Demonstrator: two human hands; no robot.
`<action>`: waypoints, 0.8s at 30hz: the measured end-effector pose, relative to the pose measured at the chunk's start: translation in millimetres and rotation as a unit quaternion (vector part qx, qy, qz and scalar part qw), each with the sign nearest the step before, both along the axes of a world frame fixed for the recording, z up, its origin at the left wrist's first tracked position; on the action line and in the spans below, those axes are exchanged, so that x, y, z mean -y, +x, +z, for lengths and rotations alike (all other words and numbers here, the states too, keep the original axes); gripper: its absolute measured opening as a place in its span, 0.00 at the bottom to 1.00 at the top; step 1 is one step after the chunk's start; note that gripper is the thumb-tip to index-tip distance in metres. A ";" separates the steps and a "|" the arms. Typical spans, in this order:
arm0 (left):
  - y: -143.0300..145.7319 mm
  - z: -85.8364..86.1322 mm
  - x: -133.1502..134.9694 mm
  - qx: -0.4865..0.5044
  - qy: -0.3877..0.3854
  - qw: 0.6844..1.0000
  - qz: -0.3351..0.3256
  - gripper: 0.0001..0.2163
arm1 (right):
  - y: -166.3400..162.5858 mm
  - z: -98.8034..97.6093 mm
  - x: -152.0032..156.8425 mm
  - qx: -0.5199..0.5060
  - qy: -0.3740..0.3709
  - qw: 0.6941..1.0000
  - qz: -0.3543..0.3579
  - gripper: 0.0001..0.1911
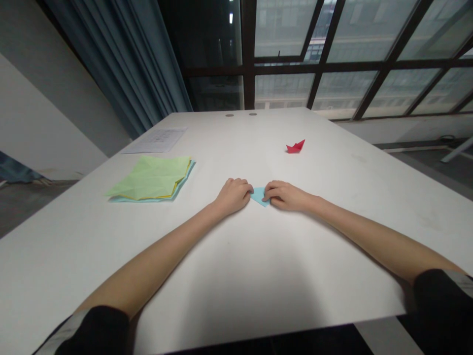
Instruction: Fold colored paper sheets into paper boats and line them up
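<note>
A small folded piece of light blue paper (258,195) lies on the white table between my two hands, one corner pointing towards me. My left hand (234,194) has its fingers curled on the paper's left end. At the right end, my right hand (284,195) grips the paper with bent fingers, and part of the paper is hidden beneath them. Beyond my right hand sits a red folded paper boat (295,147), apart from both hands.
A stack of green, yellow and blue paper sheets (151,177) lies to the left of my left hand. Behind it is a printed sheet (157,140). The white table (236,276) reaches back towards the windows (284,88), with a blue curtain (121,54) at the left.
</note>
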State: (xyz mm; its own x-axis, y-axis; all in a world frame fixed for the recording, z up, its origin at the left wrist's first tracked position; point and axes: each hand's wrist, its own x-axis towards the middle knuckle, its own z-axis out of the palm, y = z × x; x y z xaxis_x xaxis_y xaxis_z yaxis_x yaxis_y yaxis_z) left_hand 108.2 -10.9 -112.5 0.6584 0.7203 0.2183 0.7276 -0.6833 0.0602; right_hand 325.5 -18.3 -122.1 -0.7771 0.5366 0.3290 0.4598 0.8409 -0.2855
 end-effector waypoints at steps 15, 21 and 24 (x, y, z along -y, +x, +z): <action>8.3 -6.9 -13.1 0.374 -0.300 0.867 0.138 0.07 | -3.8 -0.6 4.5 0.002 0.067 0.998 0.015 0.12; 21.8 3.3 0.8 0.595 -0.402 0.683 0.134 0.18 | -13.4 6.5 9.4 -0.063 0.099 0.990 -0.083 0.12; 28.0 9.5 8.7 0.652 -0.437 0.610 0.107 0.21 | -20.4 12.0 14.7 -0.125 0.036 0.980 -0.152 0.12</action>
